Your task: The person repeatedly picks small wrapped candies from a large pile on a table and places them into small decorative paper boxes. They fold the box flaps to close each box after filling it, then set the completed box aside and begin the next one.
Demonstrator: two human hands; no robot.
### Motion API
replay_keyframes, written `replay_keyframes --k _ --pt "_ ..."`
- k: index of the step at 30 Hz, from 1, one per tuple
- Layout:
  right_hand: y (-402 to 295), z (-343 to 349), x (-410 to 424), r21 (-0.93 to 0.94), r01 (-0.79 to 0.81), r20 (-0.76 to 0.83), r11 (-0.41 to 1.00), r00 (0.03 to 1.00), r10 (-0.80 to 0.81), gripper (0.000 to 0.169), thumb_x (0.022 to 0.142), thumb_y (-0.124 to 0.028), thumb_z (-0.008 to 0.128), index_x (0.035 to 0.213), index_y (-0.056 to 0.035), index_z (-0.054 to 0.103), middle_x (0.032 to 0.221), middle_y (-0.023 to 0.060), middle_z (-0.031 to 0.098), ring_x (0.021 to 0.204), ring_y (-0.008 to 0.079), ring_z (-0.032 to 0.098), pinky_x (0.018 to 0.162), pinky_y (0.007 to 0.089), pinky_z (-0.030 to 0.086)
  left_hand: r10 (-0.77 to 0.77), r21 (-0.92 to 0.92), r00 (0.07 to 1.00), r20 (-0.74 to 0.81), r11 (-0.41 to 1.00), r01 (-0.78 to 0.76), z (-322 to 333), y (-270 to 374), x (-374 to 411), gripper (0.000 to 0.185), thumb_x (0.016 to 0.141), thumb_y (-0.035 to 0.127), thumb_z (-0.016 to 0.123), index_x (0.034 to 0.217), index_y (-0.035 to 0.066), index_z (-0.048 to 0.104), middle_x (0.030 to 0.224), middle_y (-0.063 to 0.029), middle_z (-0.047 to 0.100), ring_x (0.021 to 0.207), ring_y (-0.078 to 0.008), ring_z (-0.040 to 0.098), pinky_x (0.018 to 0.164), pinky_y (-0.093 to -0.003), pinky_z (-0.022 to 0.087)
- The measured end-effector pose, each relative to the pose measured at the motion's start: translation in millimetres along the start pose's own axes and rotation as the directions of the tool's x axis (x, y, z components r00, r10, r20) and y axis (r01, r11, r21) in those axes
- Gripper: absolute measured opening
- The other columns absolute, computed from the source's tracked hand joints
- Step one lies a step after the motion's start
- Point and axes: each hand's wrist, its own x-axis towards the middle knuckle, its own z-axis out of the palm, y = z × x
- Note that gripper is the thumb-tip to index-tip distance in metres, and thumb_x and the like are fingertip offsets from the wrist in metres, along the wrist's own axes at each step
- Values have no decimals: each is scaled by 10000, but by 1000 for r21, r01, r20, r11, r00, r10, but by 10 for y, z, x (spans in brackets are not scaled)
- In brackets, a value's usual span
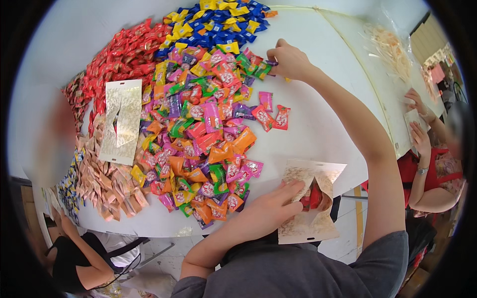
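Observation:
My left hand (274, 210) grips a cream patterned paper candy box (316, 227) at the table's front edge. The box has a slot at each end, and its pointed opening gapes, showing red wrapped candies (316, 197) inside. Farther off, my right hand (292, 61) is at the right border of a heap of mixed wrapped candies (197, 126). Its fingertips pinch a small dark purple wrapped candy (272, 63), partly hidden by the fingers. Three loose candies, one a red wrapped candy (282, 117), lie right of the heap.
Another patterned box (121, 123) lies across the candy heaps. Around it are red candies (126, 52), blue and yellow candies (212, 26) and pinkish-beige packets (108, 178). One co-worker's hands (421, 134) hold a box at right; another person (80, 257) sits at lower left.

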Motion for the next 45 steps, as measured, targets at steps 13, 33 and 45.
replay_keyframes --k 13,33,45 --pt "201 18 819 907 -307 196 288 914 356 113 867 -111 669 963 -55 651 863 88 680 540 95 513 435 288 409 22 2 999 27 1000 -22 48 -78 -34 168 921 114 585 1059 49 514 1527 -290 407 1416 -470 415 1183 -512 371" --pt "-641 -853 -1979 643 204 346 738 782 -518 337 951 -341 668 946 -5 641 813 138 687 731 281 671 620 397 518 -41 199 976 -212 976 84 14 -20 110 261 808 109 763 979 44 577 1411 -205 556 1150 -386 625 888 -419 557" --pt "-855 -827 -2323 -73 114 575 991 816 -51 439 809 -471 797 855 -38 740 773 147 711 759 322 714 666 421 561 5 255 965 -263 965 65 176 -7 69 295 828 100 739 1052 44 556 1386 -242 559 1247 -450 575 981 -492 519"
